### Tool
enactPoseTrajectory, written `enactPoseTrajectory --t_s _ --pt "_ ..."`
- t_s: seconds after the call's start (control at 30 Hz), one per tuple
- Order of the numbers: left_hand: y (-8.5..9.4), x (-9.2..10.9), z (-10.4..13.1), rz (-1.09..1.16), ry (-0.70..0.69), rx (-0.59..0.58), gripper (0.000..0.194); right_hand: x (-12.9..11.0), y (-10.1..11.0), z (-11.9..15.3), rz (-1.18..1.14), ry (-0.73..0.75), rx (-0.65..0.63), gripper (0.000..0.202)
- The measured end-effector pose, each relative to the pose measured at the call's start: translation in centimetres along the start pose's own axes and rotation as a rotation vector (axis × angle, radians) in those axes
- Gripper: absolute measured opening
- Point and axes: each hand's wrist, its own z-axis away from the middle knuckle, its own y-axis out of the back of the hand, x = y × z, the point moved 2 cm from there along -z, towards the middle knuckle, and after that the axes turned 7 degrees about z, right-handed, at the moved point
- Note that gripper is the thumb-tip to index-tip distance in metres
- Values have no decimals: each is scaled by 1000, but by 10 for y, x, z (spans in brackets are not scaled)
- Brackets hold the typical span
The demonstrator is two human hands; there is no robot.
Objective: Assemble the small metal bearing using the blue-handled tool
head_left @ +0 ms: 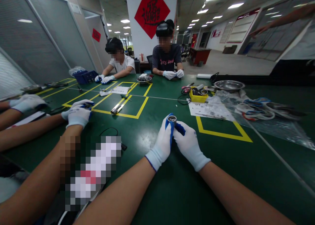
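A round metal part (pixel 172 118) with an open top, small pieces showing inside it, is held upright above the green table (pixel 137 198). My left hand (pixel 162 143), in a white glove with a blue palm, wraps round it from the left. Against its lower right side, my right hand (pixel 188 141), gloved the same way, has its fingers curled in. The fingertips of my right hand are partly hidden, so whether they grip the part or something below it is unclear.
A yellow bin (pixel 198 96) of parts, white paper (pixel 211 110), a metal bowl (pixel 229 85) and bagged cables (pixel 261 110) lie right. A metal cylinder (pixel 115 110) lies left of centre. A co-worker's gloved hands (pixel 78 113) are at left; two people sit opposite.
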Motion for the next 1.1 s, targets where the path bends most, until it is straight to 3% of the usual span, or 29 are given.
enactPoseTrajectory --t_s 0.13,0.43,1.1 --pt "3 0 4 -111 -87 -90 44 -2 0 0 7 18 4 31" --pt "3 3 7 -226 -65 -129 48 -2 1 -1 79 76 -20 27" --pt "3 0 7 -260 -93 -58 49 0 0 -3 68 125 -56 22"
